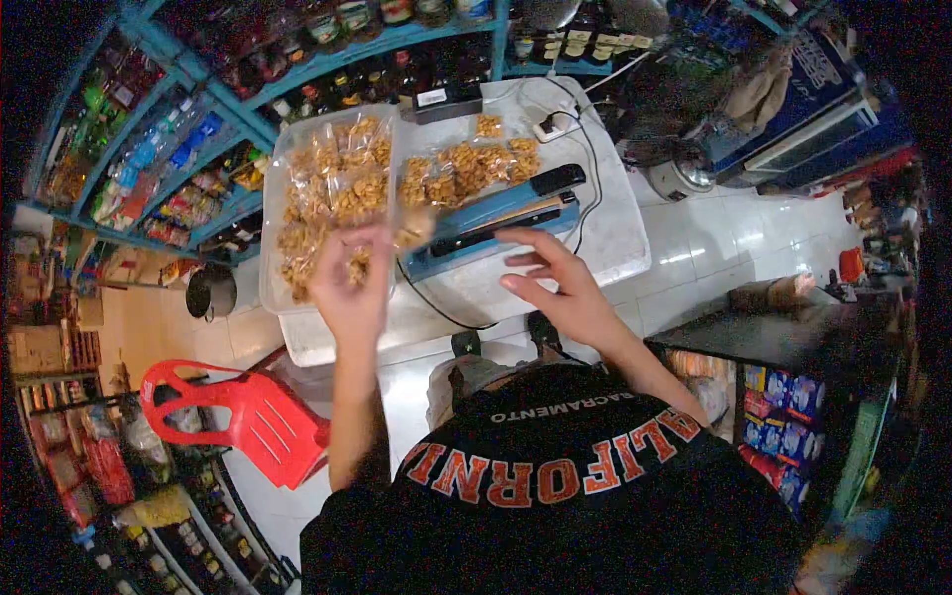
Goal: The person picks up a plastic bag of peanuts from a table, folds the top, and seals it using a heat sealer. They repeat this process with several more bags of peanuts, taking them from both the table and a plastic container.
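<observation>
Packets [471, 171], 1 tub [397, 144], 1 sealer [471, 214]

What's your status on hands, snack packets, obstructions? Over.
Left hand blurred over tub. Right hand open near blue sealer. Packets in tub and on table. Black cable between hands.

Blur smears the left fingers [380, 256] and the small brownish object [416, 228] beside them.

The left forearm [357, 407] reaches almost straight toward the far side, the left hand [355, 270] blurred with fingers bent. The right forearm [650, 367] slants far and leftward, the right hand [555, 283] half-curled, thumb and fingers parted.
</observation>
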The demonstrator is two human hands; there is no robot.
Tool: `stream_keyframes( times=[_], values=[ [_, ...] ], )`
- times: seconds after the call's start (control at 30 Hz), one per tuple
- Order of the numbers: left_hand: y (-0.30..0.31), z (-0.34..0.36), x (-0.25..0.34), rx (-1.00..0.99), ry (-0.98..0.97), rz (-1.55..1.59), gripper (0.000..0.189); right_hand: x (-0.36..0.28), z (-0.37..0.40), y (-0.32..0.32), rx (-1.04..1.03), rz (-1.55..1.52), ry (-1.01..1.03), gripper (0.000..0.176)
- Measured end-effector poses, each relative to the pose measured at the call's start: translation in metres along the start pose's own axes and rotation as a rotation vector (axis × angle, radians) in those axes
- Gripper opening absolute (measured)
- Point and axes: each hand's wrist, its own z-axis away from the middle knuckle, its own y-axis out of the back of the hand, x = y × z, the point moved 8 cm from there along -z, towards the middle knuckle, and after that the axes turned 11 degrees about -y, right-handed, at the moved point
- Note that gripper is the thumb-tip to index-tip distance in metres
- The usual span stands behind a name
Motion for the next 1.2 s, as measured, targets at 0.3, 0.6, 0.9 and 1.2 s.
stream_keyframes(
  times=[0.3,0.6,0.9,1.2],
  values=[
    [-0.075,0.011,0.052,-0.316,0.105,0.446,0.010,-0.022,0.014,0.034,0.232,-0.147,0.294,0.021],
    [-0.110,0.024,0.057,-0.438,0.193,0.451,0.017,-0.002,0.018,0.056,0.236,-0.328,0.147,0.018],
    [-0.112,0.028,0.038,-0.383,0.279,0.452,0.008,0.011,0.012,0.051,0.150,-0.578,0.078,0.016],
    [-0.113,0.017,0.056,-0.367,0.232,0.442,0.010,0.012,0.011,0.061,0.274,-0.531,0.144,0.014]
  ],
)
